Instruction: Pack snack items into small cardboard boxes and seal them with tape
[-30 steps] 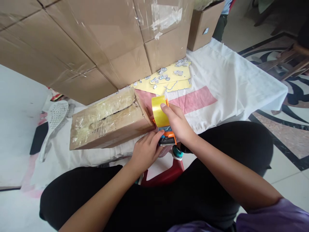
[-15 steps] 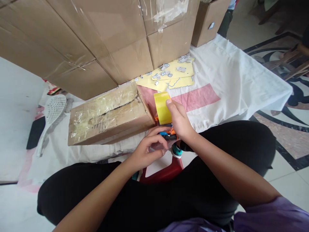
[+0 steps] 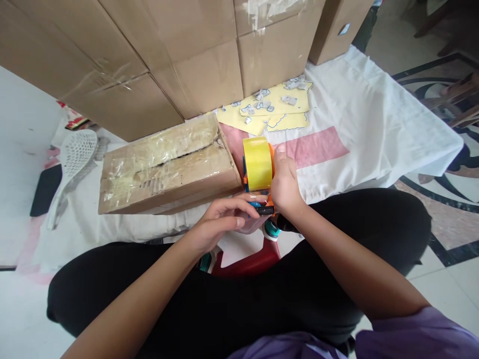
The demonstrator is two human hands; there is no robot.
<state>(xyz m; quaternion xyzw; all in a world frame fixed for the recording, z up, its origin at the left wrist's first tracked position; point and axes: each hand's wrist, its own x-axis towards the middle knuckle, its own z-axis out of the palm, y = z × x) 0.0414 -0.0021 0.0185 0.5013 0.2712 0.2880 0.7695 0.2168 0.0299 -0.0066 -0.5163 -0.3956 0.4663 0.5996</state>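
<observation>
A tape dispenser with blue and orange parts carries a wide yellow roll of tape. My right hand is closed around its right side, thumb up beside the roll. My left hand reaches to the dispenser's near end, fingers stretched out and thumb apart, fingertips at the black part there. Whether a tape end sticks to those fingertips is hard to make out. Just left of the roll lies a long taped cardboard box, a ragged slit running along its top.
Large taped cartons stand behind. Yellow sheets with paper scraps lie before them on the white cloth. A white perforated ladle and a black flat object are at left. A red stool shows between my knees.
My right hand has turned the dispenser, so the roll faces me more squarely and its orange side shows. My left thumb has drawn slightly left. The view has shifted a little.
</observation>
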